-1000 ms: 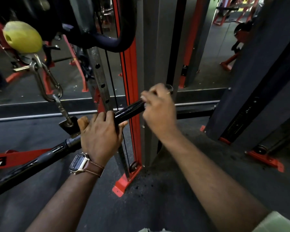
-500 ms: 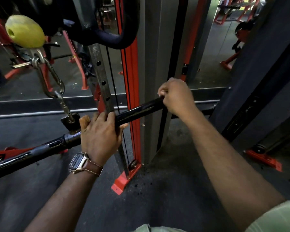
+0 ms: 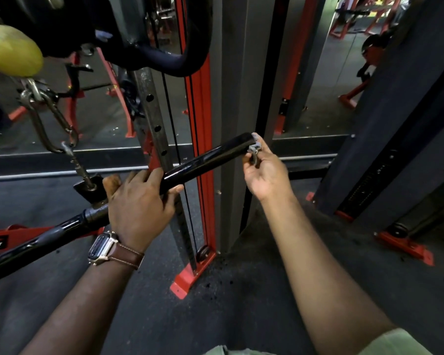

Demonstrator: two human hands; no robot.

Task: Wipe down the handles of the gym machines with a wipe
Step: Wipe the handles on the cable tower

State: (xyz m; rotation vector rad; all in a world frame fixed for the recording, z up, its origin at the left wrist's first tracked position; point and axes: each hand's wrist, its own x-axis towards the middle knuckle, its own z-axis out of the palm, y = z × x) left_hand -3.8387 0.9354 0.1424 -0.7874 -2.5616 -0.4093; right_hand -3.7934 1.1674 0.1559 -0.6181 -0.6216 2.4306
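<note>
A black cable bar runs from the lower left up to the middle of the view. My left hand grips it near its centre swivel, a watch on the wrist. My right hand is at the bar's right end, palm turned up, pinching a small crumpled grey wipe against the end cap. The bar's glossy right grip lies bare between the two hands.
A steel carabiner and chain link the bar's swivel to a yellow-green stopper ball at the upper left. A red and grey machine upright stands just behind the bar. A dark angled post rises at right above dark rubber flooring.
My right hand slid outward along the bar from near the left hand to its right end, then turned palm up with the wipe showing. The left hand kept its grip.
</note>
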